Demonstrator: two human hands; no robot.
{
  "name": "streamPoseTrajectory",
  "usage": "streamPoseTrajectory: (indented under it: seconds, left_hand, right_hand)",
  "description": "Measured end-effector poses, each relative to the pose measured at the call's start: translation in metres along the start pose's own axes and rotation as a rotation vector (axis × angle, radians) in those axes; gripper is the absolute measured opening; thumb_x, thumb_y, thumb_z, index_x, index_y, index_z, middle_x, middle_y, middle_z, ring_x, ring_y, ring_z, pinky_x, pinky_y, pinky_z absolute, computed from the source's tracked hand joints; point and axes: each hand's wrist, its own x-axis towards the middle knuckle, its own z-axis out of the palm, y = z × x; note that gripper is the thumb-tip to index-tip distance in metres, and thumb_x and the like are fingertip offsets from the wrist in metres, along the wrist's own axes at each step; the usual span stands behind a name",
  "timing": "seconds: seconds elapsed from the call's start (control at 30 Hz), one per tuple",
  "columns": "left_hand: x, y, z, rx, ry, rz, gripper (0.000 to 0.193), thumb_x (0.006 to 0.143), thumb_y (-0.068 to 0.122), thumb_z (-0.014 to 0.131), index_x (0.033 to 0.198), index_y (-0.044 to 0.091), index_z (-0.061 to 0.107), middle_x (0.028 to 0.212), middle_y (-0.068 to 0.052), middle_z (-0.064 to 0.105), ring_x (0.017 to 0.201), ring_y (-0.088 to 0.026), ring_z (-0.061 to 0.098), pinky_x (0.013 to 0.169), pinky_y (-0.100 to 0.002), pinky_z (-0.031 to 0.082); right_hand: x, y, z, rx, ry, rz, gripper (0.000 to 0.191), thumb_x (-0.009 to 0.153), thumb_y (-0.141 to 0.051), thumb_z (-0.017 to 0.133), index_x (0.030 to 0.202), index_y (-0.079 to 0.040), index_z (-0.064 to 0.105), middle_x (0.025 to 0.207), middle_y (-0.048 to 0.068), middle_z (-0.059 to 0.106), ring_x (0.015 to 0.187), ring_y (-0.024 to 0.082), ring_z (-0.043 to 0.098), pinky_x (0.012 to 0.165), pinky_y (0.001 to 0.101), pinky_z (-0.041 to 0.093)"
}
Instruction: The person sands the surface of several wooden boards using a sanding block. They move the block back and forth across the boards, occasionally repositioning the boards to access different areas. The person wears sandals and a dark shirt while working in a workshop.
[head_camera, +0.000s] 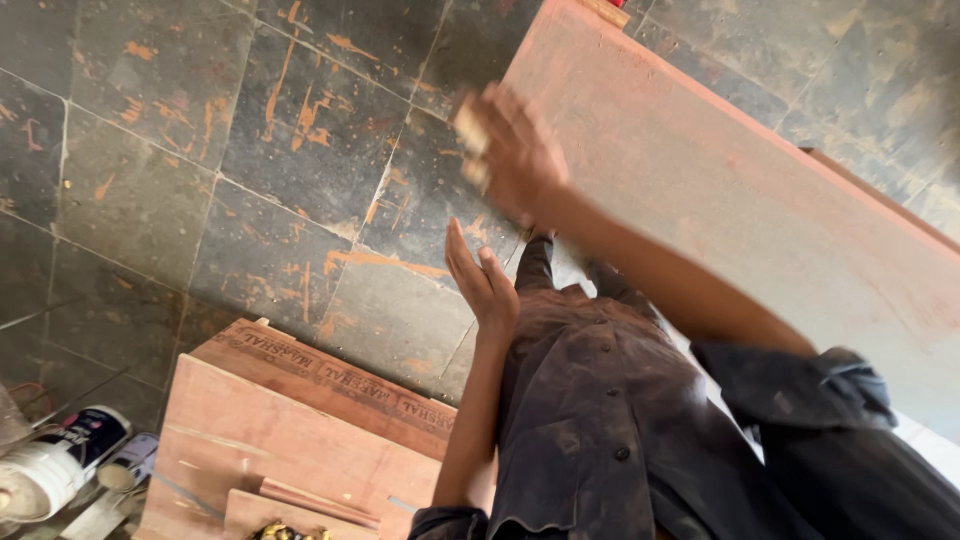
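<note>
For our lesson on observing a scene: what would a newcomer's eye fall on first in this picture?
First, the blurred right hand at top centre, closed on a small pale block against the edge of a long reddish board running to the right. Next, the open left hand in the middle, fingers straight, holding nothing. Then the dark stone floor streaked with orange, with plywood panels at lower left.

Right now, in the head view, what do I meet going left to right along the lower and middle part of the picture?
White can lying on its side → stacked plywood pieces → left hand, open and empty → right hand, blurred, gripping a small pale block → long reddish board.
</note>
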Motion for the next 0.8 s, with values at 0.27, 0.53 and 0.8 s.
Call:
streamPoseTrajectory:
  seconds: [0.27, 0.53, 0.8]
  left_hand:
    - [0.026, 0.014, 0.003, 0.053, -0.121, 0.207, 0.064, 0.116, 0.041, 0.027, 0.16, -0.006, 0.027, 0.169, -0.028, 0.025, 0.161, -0.043, 0.023, 0.132, -0.054, 0.024]
    - [0.067, 0.016, 0.022, 0.462, -0.485, 0.568, 0.062, 0.113, 0.04, 0.025, 0.16, 0.002, 0.036, 0.17, -0.02, 0.029, 0.16, -0.037, 0.024, 0.132, -0.055, 0.018]
    - [0.099, 0.033, 0.046, 0.402, -0.826, 0.98, 0.069, 0.111, 0.045, 0.047, 0.159, -0.002, 0.035, 0.165, -0.028, 0.033, 0.154, -0.042, 0.031, 0.13, -0.052, 0.024]
  right_hand:
    - [-0.105, -0.014, 0.046, -0.04, 0.24, 0.028, 0.079, 0.085, -0.025, 0.069, 0.157, -0.008, 0.042, 0.169, 0.009, 0.028, 0.154, 0.028, 0.026, 0.125, 0.0452, 0.022]
    - [-0.28, 0.049, 0.11, 0.217, 0.419, 0.624, 0.073, 0.088, -0.005, 0.068, 0.153, 0.001, 0.036, 0.164, 0.028, 0.03, 0.154, 0.046, 0.026, 0.126, 0.058, 0.017]
    - [-0.143, -0.012, 0.065, 0.269, 0.532, 0.311, 0.066, 0.091, -0.022, 0.065, 0.15, -0.001, 0.045, 0.16, 0.017, 0.042, 0.152, 0.032, 0.037, 0.127, 0.047, 0.024]
